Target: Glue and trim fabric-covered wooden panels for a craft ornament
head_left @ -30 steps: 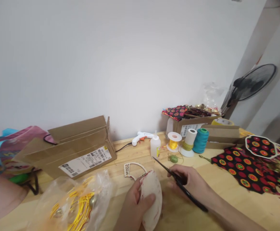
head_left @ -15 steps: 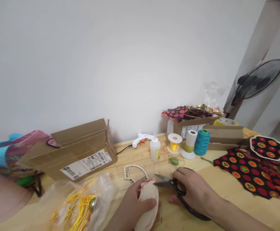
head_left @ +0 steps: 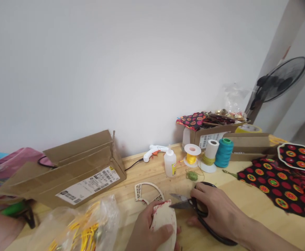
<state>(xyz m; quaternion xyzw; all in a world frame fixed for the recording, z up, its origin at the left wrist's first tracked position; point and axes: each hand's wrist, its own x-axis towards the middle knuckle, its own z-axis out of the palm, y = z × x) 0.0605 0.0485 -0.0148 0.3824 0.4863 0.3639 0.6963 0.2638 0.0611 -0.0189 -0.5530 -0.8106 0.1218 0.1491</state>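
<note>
1. Scissors, black-handled, lie low over the worktop at about 5 o'clock from its middle, blades slightly parted, tips meeting the upper edge of a pale wooden oval piece.
2. Right hand has its fingers closed through and around the scissor loops, gripping them.
3. Left hand clasps the oval piece, fingers wrapped round its left edge and thumb across its lower face; red marks run along the piece's rim.
4. Just at 11 o'clock from the oval lies a cut-out wooden arch, flat and apart from the hands.
5. At 12 o'clock stand a glue bottle, a yellow spool, a white spool and a teal spool, near one another, with a glue gun behind.
6. At 9 o'clock a long cardboard box sits, a plastic bag of yellow cord in front of it near the front edge.
7. At 3 o'clock patterned fabric covers the surface; bare wood stays open between it and the right hand.
</note>
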